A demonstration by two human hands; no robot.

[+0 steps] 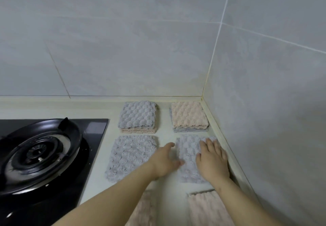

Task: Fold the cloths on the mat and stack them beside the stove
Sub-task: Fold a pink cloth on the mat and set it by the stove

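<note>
Where R hand (213, 162) rests flat, bumpy grey cloth (187, 152) lies rect.

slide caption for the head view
Right hand presses a grey cloth, left hand at its edge, beside the gas stove

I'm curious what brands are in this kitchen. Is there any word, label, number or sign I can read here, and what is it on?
None can be read.
The stove shows no brand; faint marks on its burner ring are too blurred to read.
The folded cloths show no label, and the wall tiles are plain.
</note>
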